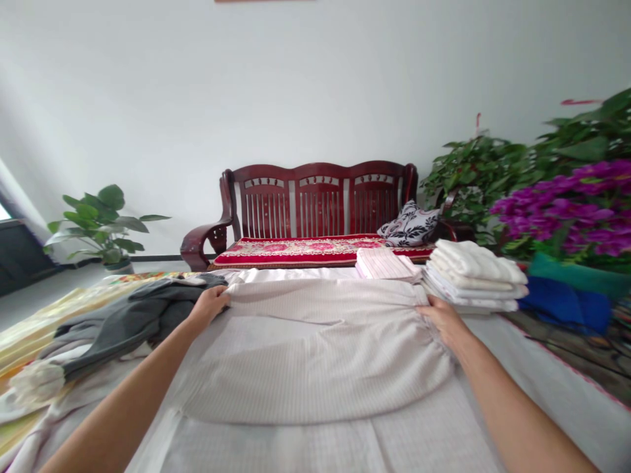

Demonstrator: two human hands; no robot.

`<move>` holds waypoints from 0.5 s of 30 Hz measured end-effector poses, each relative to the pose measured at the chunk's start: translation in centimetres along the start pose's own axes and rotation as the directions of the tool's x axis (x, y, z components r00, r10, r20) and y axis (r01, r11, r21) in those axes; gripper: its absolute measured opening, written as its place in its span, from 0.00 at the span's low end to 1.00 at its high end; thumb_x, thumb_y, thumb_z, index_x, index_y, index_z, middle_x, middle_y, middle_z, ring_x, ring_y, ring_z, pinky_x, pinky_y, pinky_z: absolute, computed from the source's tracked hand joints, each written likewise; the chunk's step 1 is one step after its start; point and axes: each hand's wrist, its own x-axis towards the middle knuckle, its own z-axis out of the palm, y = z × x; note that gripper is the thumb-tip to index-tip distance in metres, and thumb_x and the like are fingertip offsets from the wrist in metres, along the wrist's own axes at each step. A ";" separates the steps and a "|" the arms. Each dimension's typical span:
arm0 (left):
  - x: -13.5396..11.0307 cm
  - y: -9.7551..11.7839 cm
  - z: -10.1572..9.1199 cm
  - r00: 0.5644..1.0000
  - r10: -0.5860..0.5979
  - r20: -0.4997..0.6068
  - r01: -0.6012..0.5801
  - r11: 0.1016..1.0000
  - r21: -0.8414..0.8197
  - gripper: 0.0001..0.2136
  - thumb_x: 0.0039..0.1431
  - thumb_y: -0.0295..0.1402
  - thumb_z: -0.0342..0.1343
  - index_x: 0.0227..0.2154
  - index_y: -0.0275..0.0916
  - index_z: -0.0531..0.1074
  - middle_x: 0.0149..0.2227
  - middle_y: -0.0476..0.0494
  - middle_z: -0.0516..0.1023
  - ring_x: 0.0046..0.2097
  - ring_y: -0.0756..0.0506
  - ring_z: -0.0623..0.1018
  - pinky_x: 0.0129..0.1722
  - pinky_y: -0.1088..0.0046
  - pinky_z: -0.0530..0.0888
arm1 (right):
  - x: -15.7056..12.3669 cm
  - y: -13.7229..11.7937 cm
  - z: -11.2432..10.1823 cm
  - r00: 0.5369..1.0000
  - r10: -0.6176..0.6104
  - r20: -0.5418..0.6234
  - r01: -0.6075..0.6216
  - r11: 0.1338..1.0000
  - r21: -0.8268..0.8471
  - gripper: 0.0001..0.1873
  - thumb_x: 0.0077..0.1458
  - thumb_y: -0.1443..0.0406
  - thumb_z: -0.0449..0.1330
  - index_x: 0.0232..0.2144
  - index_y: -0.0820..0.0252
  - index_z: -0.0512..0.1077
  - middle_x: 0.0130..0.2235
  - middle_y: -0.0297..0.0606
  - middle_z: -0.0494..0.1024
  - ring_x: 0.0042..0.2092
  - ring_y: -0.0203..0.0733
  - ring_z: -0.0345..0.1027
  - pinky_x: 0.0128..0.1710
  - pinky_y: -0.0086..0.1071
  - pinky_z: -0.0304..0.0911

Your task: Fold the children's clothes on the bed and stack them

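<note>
A pair of pale, finely striped trousers (315, 374) lies sideways on a white cloth (276, 450) in front of me. The gathered waist is at the right, and the two legs spread toward the left. My left hand (211, 303) is closed on the end of the far leg. At the far corner of the waist, my right hand (441, 316) pinches the fabric. The near leg rests loosely on the cloth, curving toward me. Just beyond my right hand stands a stack of folded white clothes (476, 276). Left of my left hand lies a heap of dark grey clothing (133, 322).
A folded pink-striped garment (387, 264) lies at the far edge. Behind is a red wooden bench (315, 203) with a patterned cushion (410, 223). Purple flowers (572, 210) and blue fabric (566, 305) are at the right. A potted plant (106, 226) stands at the left.
</note>
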 end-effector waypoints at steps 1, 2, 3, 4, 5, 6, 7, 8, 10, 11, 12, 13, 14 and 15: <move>-0.8 -0.1 -0.7 1.000 0.024 -0.017 -0.026 0.987 -0.159 0.11 0.49 0.37 0.54 0.34 0.38 0.73 0.26 0.49 0.73 0.30 0.46 0.75 0.30 0.74 0.70 | -0.6 -0.1 -0.3 1.000 -0.024 0.000 0.024 0.997 0.073 0.17 0.32 0.67 0.64 0.32 0.55 0.77 0.30 0.36 0.82 0.36 0.51 0.77 0.37 0.38 0.70; -1.7 -0.4 -1.5 0.999 0.036 -0.034 -0.045 0.941 -0.335 0.12 0.47 0.38 0.58 0.34 0.39 0.72 0.28 0.50 0.73 0.30 0.47 0.74 0.31 0.74 0.71 | -1.1 -0.1 -0.6 0.999 -0.038 0.008 0.037 0.991 0.129 0.18 0.31 0.67 0.65 0.32 0.55 0.77 0.32 0.37 0.83 0.38 0.52 0.77 0.39 0.39 0.71; -2.8 -0.7 -2.3 0.998 0.041 -0.037 -0.054 0.866 -0.497 0.13 0.44 0.39 0.62 0.33 0.39 0.70 0.30 0.50 0.73 0.31 0.48 0.73 0.32 0.74 0.72 | -1.7 -0.1 -1.0 0.999 -0.041 0.024 0.036 0.986 0.164 0.17 0.31 0.67 0.66 0.31 0.54 0.77 0.33 0.37 0.83 0.39 0.53 0.77 0.40 0.40 0.71; -4.0 -1.1 -3.1 0.999 0.040 -0.013 -0.039 0.793 -0.608 0.15 0.41 0.38 0.66 0.31 0.39 0.70 0.31 0.50 0.73 0.32 0.49 0.73 0.33 0.75 0.72 | -2.3 -0.1 -1.4 0.998 -0.039 0.051 0.028 0.981 0.193 0.16 0.31 0.66 0.67 0.30 0.53 0.77 0.33 0.38 0.83 0.39 0.53 0.77 0.40 0.40 0.71; -5.2 -1.7 -3.8 0.999 0.029 0.017 -0.011 0.745 -0.667 0.16 0.38 0.36 0.69 0.29 0.39 0.69 0.33 0.49 0.73 0.32 0.49 0.72 0.33 0.75 0.72 | -2.8 -0.1 -1.8 0.997 -0.021 0.079 0.004 0.978 0.211 0.15 0.31 0.66 0.68 0.29 0.52 0.76 0.34 0.38 0.84 0.39 0.53 0.77 0.39 0.40 0.71; -6.5 -2.3 -4.5 0.998 0.039 0.056 0.011 0.721 -0.693 0.17 0.37 0.35 0.71 0.28 0.39 0.69 0.34 0.49 0.73 0.33 0.50 0.72 0.32 0.76 0.71 | -3.2 -0.1 -2.2 0.995 0.004 0.103 -0.027 0.974 0.224 0.15 0.30 0.66 0.68 0.27 0.52 0.76 0.35 0.38 0.84 0.38 0.52 0.77 0.36 0.39 0.70; -7.7 -2.9 -5.1 0.993 0.059 0.107 0.033 0.716 -0.698 0.17 0.36 0.33 0.72 0.27 0.38 0.69 0.34 0.48 0.73 0.33 0.50 0.71 0.32 0.78 0.70 | -3.5 0.0 -2.5 0.992 0.033 0.121 -0.061 0.970 0.237 0.14 0.30 0.66 0.69 0.26 0.52 0.75 0.36 0.37 0.84 0.36 0.51 0.76 0.34 0.38 0.70; -8.8 -3.5 -5.5 0.984 0.076 0.161 0.057 0.721 -0.691 0.18 0.36 0.33 0.73 0.26 0.38 0.69 0.34 0.48 0.72 0.33 0.50 0.71 0.31 0.78 0.69 | -3.7 0.0 -2.8 0.989 0.060 0.134 -0.092 0.964 0.250 0.12 0.30 0.65 0.69 0.24 0.53 0.75 0.38 0.37 0.84 0.34 0.50 0.76 0.32 0.37 0.69; -10.6 -4.7 -6.1 0.963 0.111 0.247 0.084 0.744 -0.662 0.17 0.38 0.35 0.73 0.25 0.37 0.69 0.35 0.47 0.72 0.33 0.49 0.70 0.32 0.77 0.68 | -3.9 0.1 -3.1 0.986 0.093 0.141 -0.128 0.956 0.265 0.09 0.32 0.64 0.68 0.22 0.54 0.74 0.43 0.36 0.83 0.33 0.47 0.75 0.30 0.36 0.67; -11.2 -5.2 -6.2 0.953 0.129 0.274 0.082 0.759 -0.646 0.17 0.40 0.36 0.73 0.25 0.37 0.69 0.35 0.46 0.72 0.34 0.48 0.70 0.33 0.76 0.68 | -3.9 0.2 -3.2 0.986 0.097 0.138 -0.131 0.956 0.261 0.08 0.33 0.62 0.67 0.22 0.54 0.74 0.44 0.36 0.83 0.33 0.47 0.75 0.30 0.36 0.67; -11.7 -5.6 -6.3 0.945 0.151 0.291 0.071 0.772 -0.631 0.16 0.41 0.37 0.72 0.25 0.37 0.69 0.35 0.46 0.72 0.35 0.48 0.70 0.34 0.76 0.68 | -3.8 0.3 -3.3 0.986 0.095 0.136 -0.127 0.961 0.247 0.07 0.35 0.61 0.67 0.22 0.54 0.75 0.44 0.36 0.83 0.34 0.47 0.75 0.31 0.37 0.67; -12.2 -5.9 -6.3 0.937 0.173 0.303 0.055 0.785 -0.617 0.16 0.42 0.38 0.72 0.25 0.37 0.69 0.36 0.46 0.71 0.35 0.48 0.69 0.34 0.75 0.68 | -3.8 0.3 -3.3 0.986 0.091 0.138 -0.121 0.967 0.225 0.07 0.37 0.60 0.66 0.23 0.54 0.76 0.43 0.38 0.83 0.34 0.48 0.75 0.32 0.37 0.67; -12.5 -6.0 -6.3 0.928 0.194 0.317 0.041 0.796 -0.604 0.16 0.43 0.38 0.71 0.25 0.37 0.69 0.36 0.46 0.71 0.36 0.48 0.69 0.35 0.75 0.68 | -3.7 0.4 -3.3 0.986 0.081 0.144 -0.110 0.973 0.203 0.09 0.38 0.59 0.65 0.25 0.54 0.78 0.41 0.39 0.83 0.35 0.50 0.75 0.32 0.39 0.67; -12.8 -6.1 -6.4 0.921 0.211 0.327 0.028 0.802 -0.597 0.17 0.44 0.39 0.71 0.25 0.37 0.68 0.36 0.46 0.71 0.36 0.48 0.68 0.35 0.75 0.68 | -3.6 0.4 -3.3 0.986 0.071 0.148 -0.098 0.978 0.186 0.11 0.39 0.58 0.64 0.28 0.54 0.79 0.39 0.40 0.83 0.35 0.51 0.75 0.33 0.40 0.68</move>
